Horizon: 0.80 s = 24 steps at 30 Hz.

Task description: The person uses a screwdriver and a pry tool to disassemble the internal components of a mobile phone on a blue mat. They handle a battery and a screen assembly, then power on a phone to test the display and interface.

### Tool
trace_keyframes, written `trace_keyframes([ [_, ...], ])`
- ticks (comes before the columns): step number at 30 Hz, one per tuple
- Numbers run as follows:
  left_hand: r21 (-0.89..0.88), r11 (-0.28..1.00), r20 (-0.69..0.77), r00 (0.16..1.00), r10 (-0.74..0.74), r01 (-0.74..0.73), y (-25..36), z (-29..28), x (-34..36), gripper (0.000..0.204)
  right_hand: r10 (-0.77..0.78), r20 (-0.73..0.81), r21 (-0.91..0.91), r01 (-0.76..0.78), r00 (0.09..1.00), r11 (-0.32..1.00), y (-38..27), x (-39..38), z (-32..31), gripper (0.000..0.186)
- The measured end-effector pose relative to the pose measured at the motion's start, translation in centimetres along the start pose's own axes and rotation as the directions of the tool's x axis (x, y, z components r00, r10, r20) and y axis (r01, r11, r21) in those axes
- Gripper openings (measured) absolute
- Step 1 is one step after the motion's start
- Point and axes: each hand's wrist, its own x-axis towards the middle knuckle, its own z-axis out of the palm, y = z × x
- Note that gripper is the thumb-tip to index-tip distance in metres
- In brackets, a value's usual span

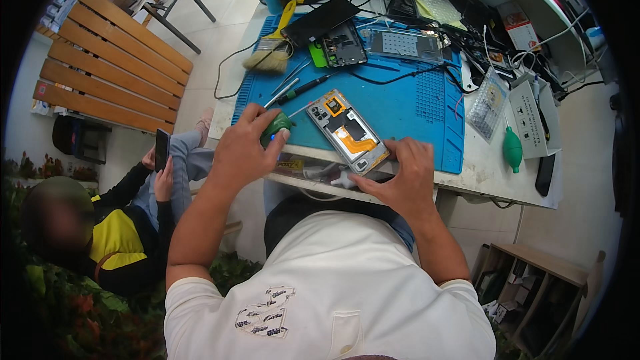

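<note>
My left hand (260,140) is closed round a green-handled screwdriver (280,120), its thin shaft pointing toward the upper left end of an opened phone (347,130) with orange flex cables and a metal frame. My right hand (407,170) grips that phone's lower right end at the front edge of a blue repair mat (393,100). Further back on the mat lie a dark-handled tool (303,87), thin metal tools, a brush (267,57), a black screen (320,20) across a disassembled phone (343,47), and a clear tray (403,43).
A green air blower (512,150), cables and a white box (530,113) crowd the right side of the worktop (540,193). Below its front edge is an open drawer (300,170). A person (100,240) holding a phone sits at left by slatted wood (117,67). A cabinet (540,267) stands lower right.
</note>
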Motion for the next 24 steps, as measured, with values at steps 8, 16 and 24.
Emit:
trace_keyframes([
  [8, -0.010, 1.000, -0.012, 1.000, 0.011, -0.011, -0.12, 0.41, 0.19, 0.044, -0.011, 0.000, -0.018, 0.011, 1.000, 1.000, 0.48, 0.26, -0.26, 0.078],
  [16, 0.004, 0.999, -0.011, 0.999, 0.034, -0.034, -0.08, 0.39, 0.27, 0.045, -0.007, -0.002, -0.010, 0.007, 1.000, 1.000, 0.25, 0.18, -0.13, 0.078],
  [24, -0.001, 0.999, 0.008, 0.999, 0.035, -0.035, 0.04, 0.26, 0.53, 0.045, -0.004, -0.008, 0.001, 0.004, 1.000, 1.000, 0.14, 0.10, -0.02, 0.078],
])
